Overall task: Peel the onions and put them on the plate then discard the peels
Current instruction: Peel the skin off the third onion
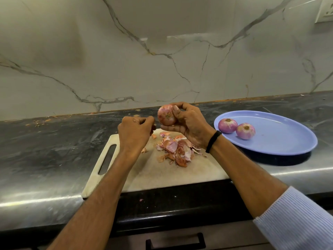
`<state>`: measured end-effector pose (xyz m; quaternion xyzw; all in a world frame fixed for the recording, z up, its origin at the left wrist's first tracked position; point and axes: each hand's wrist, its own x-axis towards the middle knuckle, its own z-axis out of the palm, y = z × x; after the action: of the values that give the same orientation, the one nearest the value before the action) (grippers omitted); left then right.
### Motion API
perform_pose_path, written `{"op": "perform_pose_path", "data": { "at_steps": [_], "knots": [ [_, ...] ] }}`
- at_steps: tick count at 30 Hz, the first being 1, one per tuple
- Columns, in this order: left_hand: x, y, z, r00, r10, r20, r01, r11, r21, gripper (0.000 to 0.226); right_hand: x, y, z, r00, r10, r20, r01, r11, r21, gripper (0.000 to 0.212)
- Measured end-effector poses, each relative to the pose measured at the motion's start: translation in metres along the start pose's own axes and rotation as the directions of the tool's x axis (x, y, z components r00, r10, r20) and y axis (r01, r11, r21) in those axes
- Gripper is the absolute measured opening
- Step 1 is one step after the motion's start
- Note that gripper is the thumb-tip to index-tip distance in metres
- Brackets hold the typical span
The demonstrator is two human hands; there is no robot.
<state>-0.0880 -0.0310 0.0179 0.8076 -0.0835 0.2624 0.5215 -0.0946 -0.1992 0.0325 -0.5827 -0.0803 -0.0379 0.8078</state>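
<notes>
My right hand (189, 126) grips a partly peeled red onion (166, 115) above the far edge of the white cutting board (162, 174). My left hand (134, 131) hovers just left of the onion with its fingers curled; a small dark scrap shows at its fingertips, and I cannot tell whether it pinches it. A pile of onion peels (177, 149) lies on the board beneath my right hand. Two peeled onions (227, 125) (245, 131) sit side by side on the left part of the blue plate (281, 141).
The board lies on a dark counter and overhangs its front edge. A marble wall rises behind the counter. A few peel scraps (144, 150) lie loose on the board. A drawer handle (175, 240) shows below the counter. A wall socket (325, 9) is at the top right.
</notes>
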Motion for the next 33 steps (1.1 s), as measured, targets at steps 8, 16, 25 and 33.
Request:
{"op": "perform_pose_path", "data": {
  "at_steps": [8, 16, 25, 33],
  "knots": [
    [-0.002, 0.006, 0.002, 0.998, 0.06, 0.0, -0.06, 0.998, -0.033, 0.014, 0.0, 0.0, 0.001, 0.999, -0.013, -0.033, 0.012, 0.999, -0.034, 0.024],
    [-0.002, 0.009, 0.004, 0.982, 0.1, 0.163, -0.064, 0.975, -0.213, 0.038, -0.002, 0.001, 0.001, 0.997, -0.075, -0.016, 0.073, 0.99, -0.119, 0.033],
    [-0.005, 0.014, 0.006, 0.975, 0.047, 0.216, 0.052, 0.9, -0.433, 0.033, 0.0, 0.001, 0.002, 0.994, -0.067, -0.088, 0.066, 0.998, -0.018, 0.045],
    [-0.001, 0.004, 0.005, 0.98, 0.161, 0.117, -0.144, 0.979, -0.143, 0.029, 0.001, 0.0, 0.0, 0.992, -0.066, -0.104, 0.053, 0.991, -0.12, 0.032]
  ]
}}
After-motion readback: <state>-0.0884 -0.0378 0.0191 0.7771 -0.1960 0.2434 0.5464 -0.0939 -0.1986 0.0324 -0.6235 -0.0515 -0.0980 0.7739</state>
